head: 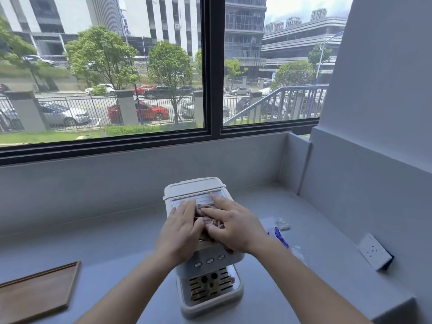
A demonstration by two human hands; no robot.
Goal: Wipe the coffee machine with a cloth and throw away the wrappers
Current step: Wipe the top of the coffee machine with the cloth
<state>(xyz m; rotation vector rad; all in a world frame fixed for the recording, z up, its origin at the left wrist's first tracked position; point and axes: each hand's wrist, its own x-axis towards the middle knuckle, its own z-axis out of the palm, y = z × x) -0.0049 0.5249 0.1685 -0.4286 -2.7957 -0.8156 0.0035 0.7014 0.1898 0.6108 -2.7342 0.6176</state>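
Note:
A white coffee machine (195, 187) stands on the grey counter (112, 242) below the window. A crumpled mauve cloth (205, 212) lies on the machine's top. My left hand (181, 230) and my right hand (233, 222) both press flat on the cloth, fingers spread over it, with the cloth bunched between them. To the right of the machine lie wrappers: a blue and clear one (279, 236) partly hidden behind my right forearm, and a small white crumpled one (282, 223) farther back.
A brown wooden tray (39, 291) lies at the counter's front left. A white wall socket (371, 251) sits on the low ledge at the right. Walls close the counter at the back and right. A large window fills the back.

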